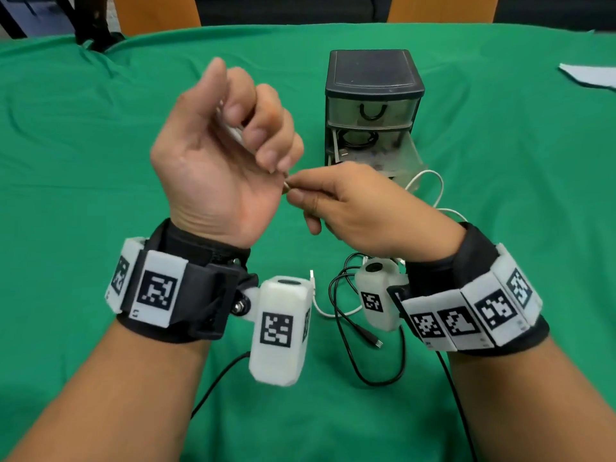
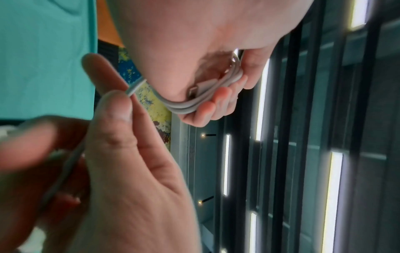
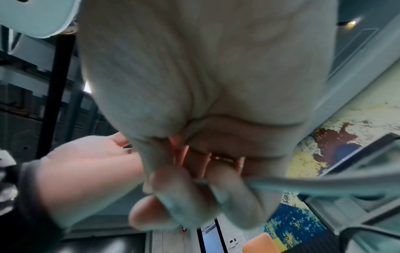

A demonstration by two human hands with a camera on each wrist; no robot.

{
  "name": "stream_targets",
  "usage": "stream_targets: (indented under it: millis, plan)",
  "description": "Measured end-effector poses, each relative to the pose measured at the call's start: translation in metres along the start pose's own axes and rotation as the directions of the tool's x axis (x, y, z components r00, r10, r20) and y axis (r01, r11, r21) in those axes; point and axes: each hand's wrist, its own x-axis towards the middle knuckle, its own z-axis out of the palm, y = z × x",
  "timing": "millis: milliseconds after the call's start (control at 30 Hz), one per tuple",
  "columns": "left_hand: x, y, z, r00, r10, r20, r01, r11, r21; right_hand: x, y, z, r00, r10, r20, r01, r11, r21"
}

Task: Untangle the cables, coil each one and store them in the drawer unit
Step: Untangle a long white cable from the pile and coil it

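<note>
My left hand (image 1: pixel 230 135) is raised palm up, its curled fingers holding several turns of the white cable (image 2: pixel 190 106) with a plug tucked inside. Just right of it, my right hand (image 1: pixel 336 201) pinches the same white cable (image 3: pixel 303 186) between thumb and forefinger. The slack of the white cable (image 1: pixel 433 188) trails over the cloth behind that hand. A loose black cable (image 1: pixel 350 328) lies on the cloth below my wrists. The dark drawer unit (image 1: pixel 373 95) stands behind, its lower drawer (image 1: pixel 400 155) pulled out with a coiled black cable (image 1: pixel 358 138) inside.
A green cloth (image 1: pixel 100 145) covers the table. A white paper (image 1: pixel 590 75) lies at the far right edge. Orange chair backs (image 1: pixel 156 11) stand beyond the table's far side. A second white cable end (image 1: pixel 313 288) lies between my wrists.
</note>
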Motion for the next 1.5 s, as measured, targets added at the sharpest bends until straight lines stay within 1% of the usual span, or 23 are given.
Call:
stream_targets:
  millis: [67, 100, 133, 167, 200, 267, 300, 333, 367, 433, 467, 567, 633, 700, 833, 900, 967, 1100, 1200, 1300, 1367, 1433, 1500]
  plan:
    - [0.004, -0.003, -0.003, 0.998, 0.043, -0.042, -0.035, 0.984, 0.174, -0.003, -0.003, 0.0, 0.998, 0.015, 0.068, -0.012, 0.999, -0.041]
    - [0.006, -0.006, -0.006, 0.996, 0.073, -0.05, -0.055, 0.952, 0.301, -0.004, -0.004, -0.001, 0.996, 0.02, 0.091, -0.012, 0.997, -0.081]
    - [0.007, -0.008, -0.011, 0.994, 0.1, -0.048, -0.067, 0.889, 0.454, -0.005, -0.005, -0.002, 0.993, 0.024, 0.112, -0.01, 0.991, -0.131]
    - [0.007, -0.011, -0.017, 0.994, 0.103, -0.044, -0.054, 0.785, 0.617, -0.007, -0.006, -0.004, 0.991, 0.03, 0.127, -0.007, 0.985, -0.171]
    - [0.007, -0.013, -0.022, 0.996, 0.073, -0.044, -0.013, 0.643, 0.766, -0.009, -0.007, -0.006, 0.99, 0.038, 0.134, -0.01, 0.98, -0.201]
    - [0.004, -0.019, -0.03, 0.995, -0.067, -0.073, 0.092, 0.339, 0.936, -0.014, -0.008, -0.014, 0.991, 0.051, 0.127, -0.019, 0.971, -0.238]
    - [0.001, -0.022, -0.031, 0.982, -0.162, -0.093, 0.132, 0.248, 0.96, -0.017, -0.009, -0.019, 0.992, 0.046, 0.119, -0.015, 0.97, -0.244]
    - [-0.001, -0.024, -0.03, 0.961, -0.257, -0.102, 0.159, 0.212, 0.964, -0.019, -0.009, -0.022, 0.993, 0.033, 0.11, -0.006, 0.971, -0.241]
    - [-0.004, -0.026, -0.027, 0.936, -0.334, -0.11, 0.185, 0.202, 0.962, -0.02, -0.01, -0.025, 0.995, 0.018, 0.095, 0.004, 0.974, -0.228]
    - [-0.008, -0.028, -0.019, 0.895, -0.423, -0.137, 0.248, 0.217, 0.944, -0.022, -0.009, -0.028, 1.0, -0.007, 0.023, 0.011, 0.983, -0.183]
    - [-0.009, -0.029, -0.018, 0.882, -0.447, -0.149, 0.289, 0.263, 0.921, -0.022, -0.008, -0.03, 1.0, -0.015, -0.028, 0.011, 0.988, -0.157]
    - [-0.012, -0.029, -0.018, 0.853, -0.491, -0.177, 0.426, 0.46, 0.779, -0.022, -0.004, -0.035, 0.985, -0.032, -0.169, 0.021, 0.998, -0.064]
    - [-0.013, -0.03, -0.019, 0.842, -0.501, -0.201, 0.481, 0.528, 0.7, -0.021, -0.001, -0.035, 0.975, -0.031, -0.221, 0.035, 0.999, 0.011]
    - [-0.013, -0.03, -0.016, 0.836, -0.506, -0.214, 0.509, 0.566, 0.648, -0.018, 0.001, -0.031, 0.963, -0.048, -0.267, 0.08, 0.99, 0.112]
    - [-0.011, -0.027, -0.009, 0.829, -0.516, -0.214, 0.546, 0.669, 0.503, -0.013, -0.002, -0.023, 0.94, -0.111, -0.322, 0.222, 0.916, 0.334]
    - [-0.012, -0.026, -0.006, 0.835, -0.515, -0.196, 0.546, 0.724, 0.422, -0.013, -0.004, -0.02, 0.947, -0.105, -0.303, 0.24, 0.858, 0.454]
    - [-0.012, -0.024, -0.005, 0.838, -0.524, -0.154, 0.544, 0.772, 0.33, -0.011, -0.005, -0.018, 0.953, -0.1, -0.287, 0.236, 0.838, 0.492]
    - [-0.012, -0.02, -0.006, 0.787, -0.617, 0.011, 0.596, 0.764, 0.249, -0.008, -0.003, -0.014, 0.965, -0.086, -0.247, 0.189, 0.882, 0.431]
    - [-0.009, -0.018, -0.004, 0.78, -0.625, 0.035, 0.595, 0.758, 0.269, -0.008, -0.005, -0.011, 0.972, -0.139, -0.19, 0.216, 0.847, 0.486]
    - [-0.006, -0.015, -0.007, 0.798, -0.602, -0.022, 0.58, 0.757, 0.301, -0.007, -0.005, -0.01, 0.951, -0.121, -0.283, 0.237, 0.873, 0.425]
    - [-0.003, -0.014, -0.01, 0.828, -0.553, -0.098, 0.548, 0.756, 0.359, -0.003, -0.003, -0.008, 0.936, -0.123, -0.33, 0.245, 0.902, 0.356]
    - [-0.001, -0.015, -0.009, 0.864, -0.467, -0.191, 0.502, 0.764, 0.405, 0.001, 0.0, -0.004, 0.929, -0.102, -0.355, 0.228, 0.914, 0.334]
    - [0.0, -0.017, -0.009, 0.903, -0.322, -0.284, 0.422, 0.788, 0.449, 0.003, 0.002, -0.003, 0.915, -0.074, -0.397, 0.231, 0.903, 0.363]
